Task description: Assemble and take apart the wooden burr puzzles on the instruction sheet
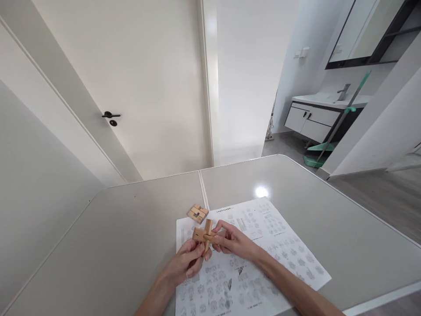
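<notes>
Between my two hands is a wooden burr puzzle (199, 235), made of light brown pieces that cross one another, held just above a printed sheet. My left hand (187, 262) grips it from below and to the left, thumb and fingers closed. From the right, my right hand (232, 239) pinches a piece that sticks out on that side. Fingers cover parts of the puzzle. Just beyond it lies a second wooden block puzzle (198, 213), flat and squarish, at the sheet's upper left edge. The white instruction sheet (276, 263) shows rows of small grey diagrams, too blurred to read.
A pale grey table (131, 245) with a seam across it spreads under everything. Past its far edge stand a closed white door (158, 87) and a wall. At right are a sink cabinet (312, 118) and a green dustpan (314, 161) on the floor.
</notes>
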Demonstrator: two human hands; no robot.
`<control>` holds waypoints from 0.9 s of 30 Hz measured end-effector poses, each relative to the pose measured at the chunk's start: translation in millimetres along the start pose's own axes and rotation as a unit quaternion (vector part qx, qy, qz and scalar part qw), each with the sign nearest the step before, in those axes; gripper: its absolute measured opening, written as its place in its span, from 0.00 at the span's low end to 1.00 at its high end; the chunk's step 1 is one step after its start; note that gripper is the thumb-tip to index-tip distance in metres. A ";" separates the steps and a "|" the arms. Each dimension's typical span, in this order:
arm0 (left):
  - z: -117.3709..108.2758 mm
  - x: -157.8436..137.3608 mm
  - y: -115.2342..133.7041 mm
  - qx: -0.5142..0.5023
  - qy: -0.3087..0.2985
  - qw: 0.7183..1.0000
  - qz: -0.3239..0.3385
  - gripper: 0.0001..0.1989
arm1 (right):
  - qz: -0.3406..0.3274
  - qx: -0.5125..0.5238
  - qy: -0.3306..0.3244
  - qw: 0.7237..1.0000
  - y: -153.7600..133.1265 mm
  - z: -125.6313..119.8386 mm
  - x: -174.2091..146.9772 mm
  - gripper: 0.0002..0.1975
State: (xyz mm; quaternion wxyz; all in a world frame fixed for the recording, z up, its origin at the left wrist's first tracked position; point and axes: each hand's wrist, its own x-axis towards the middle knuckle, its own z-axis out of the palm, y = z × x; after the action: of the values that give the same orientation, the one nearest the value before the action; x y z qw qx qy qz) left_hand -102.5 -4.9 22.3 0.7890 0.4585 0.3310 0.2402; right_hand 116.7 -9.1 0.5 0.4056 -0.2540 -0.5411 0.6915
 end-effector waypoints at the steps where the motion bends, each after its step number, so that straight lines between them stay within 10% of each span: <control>1: 0.1 0.1 0.5 -0.003 0.004 1.000 0.000 0.22 | 0.002 0.005 0.001 1.000 0.3 0.7 0.3 0.20; 14: 2.5 10.0 -10.2 -0.051 0.164 0.983 0.063 0.27 | 0.032 0.040 -0.006 0.999 5.5 3.5 3.9 0.21; 27: -5.5 8.0 -7.3 -0.043 0.158 0.983 0.086 0.23 | -0.061 0.303 0.319 0.896 5.9 -41.9 6.2 0.16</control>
State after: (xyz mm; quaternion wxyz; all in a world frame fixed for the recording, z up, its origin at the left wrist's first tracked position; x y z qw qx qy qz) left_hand -100.7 0.2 11.5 0.7221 0.4069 0.4004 0.3907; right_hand 144.8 18.3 -16.6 0.6553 -0.2924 -0.1611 0.6776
